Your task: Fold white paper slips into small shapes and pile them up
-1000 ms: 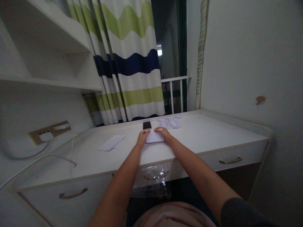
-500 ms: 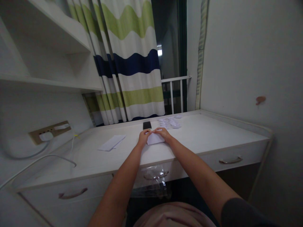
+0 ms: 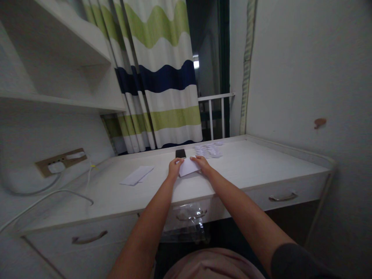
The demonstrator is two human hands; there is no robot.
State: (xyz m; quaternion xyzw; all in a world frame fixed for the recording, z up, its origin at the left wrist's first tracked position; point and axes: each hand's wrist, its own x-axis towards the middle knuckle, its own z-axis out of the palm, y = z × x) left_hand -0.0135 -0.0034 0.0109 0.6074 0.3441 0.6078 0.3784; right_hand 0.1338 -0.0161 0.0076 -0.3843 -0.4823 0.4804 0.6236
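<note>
A sheet of white paper [image 3: 188, 166] is held between my two hands, just above the desk near its front edge. My left hand [image 3: 174, 168] pinches the paper's left side, thumb on top. On the opposite side my right hand [image 3: 202, 164] grips the upper right edge the same way. The fingers beneath the paper are hidden. Right behind my left hand lies a dark phone-like rectangle [image 3: 180, 153]. Several small folded white paper pieces [image 3: 208, 150] are clustered beyond my right hand. More white sheets [image 3: 137, 175] lie overlapping to the left.
The white desk [image 3: 247, 162] has a raised rim at its back and right. A white cable [image 3: 72, 192] crosses the left end below a wall socket [image 3: 61, 162]. Clear plastic [image 3: 188, 213] hangs over the middle drawer. A shelf [image 3: 66, 102] juts out at upper left.
My hands have moved apart from near-touching at the paper's top edge to its two sides. The paper has tilted slightly and more of its surface shows.
</note>
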